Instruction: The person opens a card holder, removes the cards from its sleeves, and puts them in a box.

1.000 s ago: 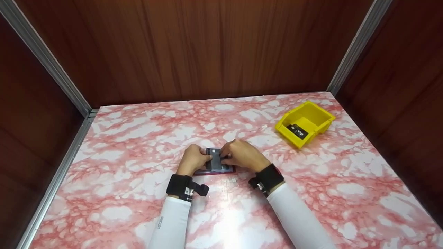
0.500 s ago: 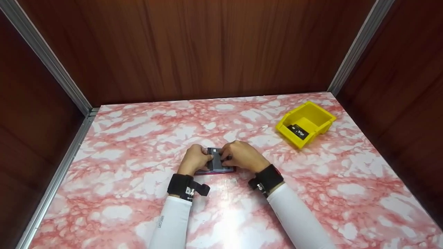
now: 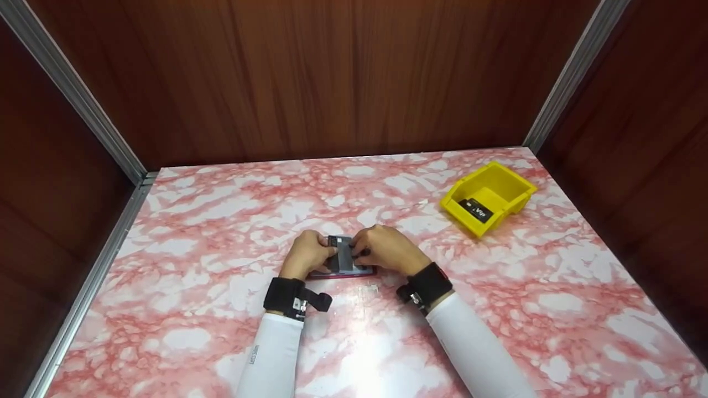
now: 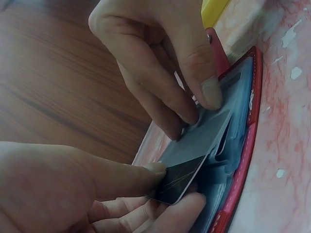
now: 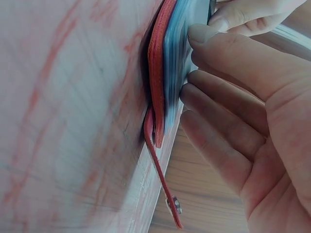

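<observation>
A red card holder (image 4: 252, 104) with a stack of clear plastic sleeves lies spread on the table. My left hand (image 3: 307, 255) pinches a dark card (image 4: 182, 179) between thumb and fingers at its near end. The rest of the card runs under a clear sleeve (image 4: 197, 133). From the other side my right hand (image 3: 390, 250) holds that sleeve, thumb on its face and fingertips at its far edge. In the right wrist view the sleeves (image 5: 175, 63) stand in a thick layer over the red cover, and a strap (image 5: 160, 174) with a metal snap sticks out.
A yellow bin (image 3: 511, 190) stands at the table's back right, with black cards (image 3: 477, 210) inside, the top one lettered "Vip". Brown wood-look panels (image 3: 332, 83) close off the back and sides of the pink-and-white marbled table (image 3: 210, 210).
My left hand and the card it pinches have shifted slightly left. The right hand stays almost where it was, still at the sleeve.
</observation>
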Action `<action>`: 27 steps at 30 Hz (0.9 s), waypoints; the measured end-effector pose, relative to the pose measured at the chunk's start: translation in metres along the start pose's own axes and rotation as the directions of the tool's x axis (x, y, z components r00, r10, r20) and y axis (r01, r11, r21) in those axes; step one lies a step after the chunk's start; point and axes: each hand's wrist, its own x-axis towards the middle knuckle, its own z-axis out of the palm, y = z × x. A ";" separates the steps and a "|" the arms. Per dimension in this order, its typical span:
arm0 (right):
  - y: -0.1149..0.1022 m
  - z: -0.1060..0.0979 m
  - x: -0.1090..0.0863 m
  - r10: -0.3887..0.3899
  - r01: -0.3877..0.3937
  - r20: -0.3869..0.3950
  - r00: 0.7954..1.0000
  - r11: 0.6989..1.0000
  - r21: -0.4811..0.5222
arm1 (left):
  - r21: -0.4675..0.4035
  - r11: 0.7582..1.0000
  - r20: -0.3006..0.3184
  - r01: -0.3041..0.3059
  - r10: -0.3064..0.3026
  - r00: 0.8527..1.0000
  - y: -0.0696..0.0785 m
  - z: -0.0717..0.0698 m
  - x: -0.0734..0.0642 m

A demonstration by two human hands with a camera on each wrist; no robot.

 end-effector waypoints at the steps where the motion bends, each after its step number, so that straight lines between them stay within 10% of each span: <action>1: 0.000 0.000 0.000 0.000 0.000 0.001 1.000 1.000 0.003 | 0.002 1.000 0.000 0.003 -0.003 1.000 0.000 0.000 0.000; 27: 0.000 0.001 0.000 -0.013 0.013 -0.014 1.000 0.999 0.034 | 0.004 1.000 0.033 -0.008 0.008 0.999 -0.001 -0.004 -0.002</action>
